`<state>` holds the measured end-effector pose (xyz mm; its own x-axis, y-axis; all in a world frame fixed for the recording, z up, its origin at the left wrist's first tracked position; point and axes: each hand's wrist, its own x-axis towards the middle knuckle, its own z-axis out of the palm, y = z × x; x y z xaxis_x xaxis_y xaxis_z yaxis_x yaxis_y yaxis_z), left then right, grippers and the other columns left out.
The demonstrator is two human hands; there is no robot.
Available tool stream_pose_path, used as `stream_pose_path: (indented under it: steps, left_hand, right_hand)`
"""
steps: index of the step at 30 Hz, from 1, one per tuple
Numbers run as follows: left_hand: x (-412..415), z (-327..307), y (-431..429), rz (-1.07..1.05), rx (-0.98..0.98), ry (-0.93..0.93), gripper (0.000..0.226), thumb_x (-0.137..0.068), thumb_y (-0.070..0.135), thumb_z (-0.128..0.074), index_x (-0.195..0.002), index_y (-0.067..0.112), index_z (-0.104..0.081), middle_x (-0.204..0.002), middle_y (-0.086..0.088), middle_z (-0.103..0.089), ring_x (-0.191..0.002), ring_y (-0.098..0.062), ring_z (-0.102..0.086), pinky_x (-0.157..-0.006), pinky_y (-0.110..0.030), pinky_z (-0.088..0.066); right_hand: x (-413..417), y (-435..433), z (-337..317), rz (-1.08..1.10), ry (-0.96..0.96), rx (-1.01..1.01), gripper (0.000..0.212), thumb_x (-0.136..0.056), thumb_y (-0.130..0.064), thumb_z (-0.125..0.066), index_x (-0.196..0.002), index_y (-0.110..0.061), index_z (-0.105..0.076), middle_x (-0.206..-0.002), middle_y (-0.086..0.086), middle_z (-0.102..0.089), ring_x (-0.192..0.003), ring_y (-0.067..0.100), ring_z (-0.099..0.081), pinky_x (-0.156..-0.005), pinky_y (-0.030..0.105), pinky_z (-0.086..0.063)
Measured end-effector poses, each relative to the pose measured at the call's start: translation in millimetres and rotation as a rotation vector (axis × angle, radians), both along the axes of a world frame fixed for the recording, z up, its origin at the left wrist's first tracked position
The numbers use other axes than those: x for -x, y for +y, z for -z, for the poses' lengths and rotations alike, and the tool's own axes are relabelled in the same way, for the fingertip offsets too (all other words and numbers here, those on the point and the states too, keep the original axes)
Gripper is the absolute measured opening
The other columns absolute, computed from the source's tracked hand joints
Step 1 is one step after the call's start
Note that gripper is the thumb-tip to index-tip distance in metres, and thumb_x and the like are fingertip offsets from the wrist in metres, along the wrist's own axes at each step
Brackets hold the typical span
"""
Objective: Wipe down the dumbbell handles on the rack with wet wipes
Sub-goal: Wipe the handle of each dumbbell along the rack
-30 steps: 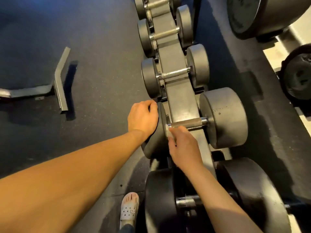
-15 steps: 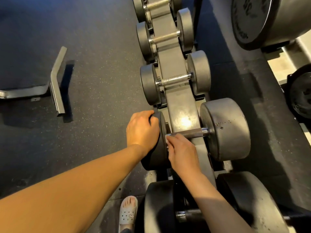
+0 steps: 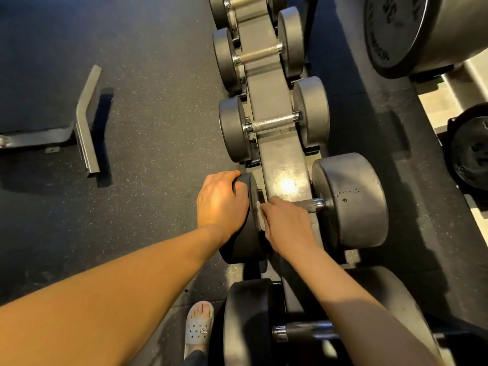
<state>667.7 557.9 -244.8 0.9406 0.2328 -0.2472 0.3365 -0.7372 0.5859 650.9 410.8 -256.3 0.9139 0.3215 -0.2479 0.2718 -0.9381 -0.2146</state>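
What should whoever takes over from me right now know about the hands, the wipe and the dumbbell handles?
Left hand grips the rim of the big dark grey dumbbell's left head.
Right hand pinches a white wet wipe at the left end of that dumbbell's knurled steel handle.
Done: nothing shows which handles are already wiped.
Left: run the wipe along this handle, then probably the next dumbbell handle farther along the grey metal rack and the nearest handle, if not yet cleaned.
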Motion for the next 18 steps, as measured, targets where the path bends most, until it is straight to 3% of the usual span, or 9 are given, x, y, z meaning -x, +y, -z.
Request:
stream_pose_path:
  steps: [3,6,8,10,13,18]
  left_hand:
    - [0.1,-0.8,0.6,0.003,0.003,-0.002,0.042,-0.104,0.026,-0.042,-0.142,0.021,-0.060,-0.141,0.003,-0.060,-0.137,-0.014,-0.043,-0.112,-0.032,-0.035]
    - [-0.4,-1.3,-0.3,0.006,-0.003,-0.001,0.042,-0.103,0.026,-0.041,-0.141,0.021,-0.061,-0.140,0.003,-0.061,-0.135,-0.015,-0.044,-0.111,-0.032,-0.035]
    - [-0.9,-0.5,0.1,0.011,-0.014,-0.006,0.043,-0.102,0.026,-0.041,-0.140,0.021,-0.062,-0.139,0.002,-0.062,-0.134,-0.016,-0.046,-0.111,-0.033,-0.036]
    - [-1.8,1.2,1.1,0.022,-0.017,-0.017,0.046,-0.099,0.029,-0.038,-0.137,0.020,-0.064,-0.137,0.001,-0.064,-0.132,-0.018,-0.048,-0.109,-0.036,-0.039]
    - [-0.6,1.5,1.0,0.037,-0.013,-0.036,0.054,-0.094,0.035,-0.033,-0.134,0.020,-0.066,-0.131,-0.001,-0.067,-0.127,-0.020,-0.054,-0.104,-0.037,-0.044]
    - [-0.5,2.7,0.0,0.026,-0.021,-0.026,0.043,-0.101,0.025,-0.040,-0.137,0.018,-0.063,-0.134,-0.003,-0.066,-0.130,-0.021,-0.050,-0.104,-0.036,-0.042]
  right_hand:
    - [29.4,-12.0,11.7,-0.048,-0.015,0.011,0.051,-0.081,-0.015,-0.078,-0.130,-0.016,-0.063,-0.106,0.005,-0.064,-0.085,0.022,-0.064,-0.062,0.033,-0.052]
    - [27.6,-6.4,17.1,-0.032,-0.074,0.016,0.048,-0.064,-0.011,-0.089,-0.109,-0.013,-0.072,-0.088,0.004,-0.064,-0.065,0.020,-0.061,-0.047,0.030,-0.045]
    - [15.9,4.0,9.7,0.006,-0.047,0.031,0.027,-0.076,-0.015,-0.082,-0.099,-0.015,-0.069,-0.087,0.003,-0.061,-0.065,0.020,-0.060,-0.048,0.029,-0.039]
    - [3.3,12.7,5.3,0.044,-0.027,0.073,0.012,-0.094,-0.020,-0.066,-0.105,-0.016,-0.064,-0.099,0.003,-0.061,-0.077,0.021,-0.064,-0.057,0.029,-0.038]
    - [-8.0,14.7,-2.8,0.108,-0.036,0.143,0.013,-0.103,-0.020,-0.053,-0.112,-0.015,-0.061,-0.106,0.003,-0.064,-0.090,0.021,-0.067,-0.063,0.029,-0.037]
    - [12.7,-22.1,1.0,0.379,-0.064,0.062,0.023,-0.102,-0.018,-0.057,-0.124,-0.017,-0.052,-0.109,0.000,-0.062,-0.074,0.013,-0.053,-0.061,0.026,-0.036]
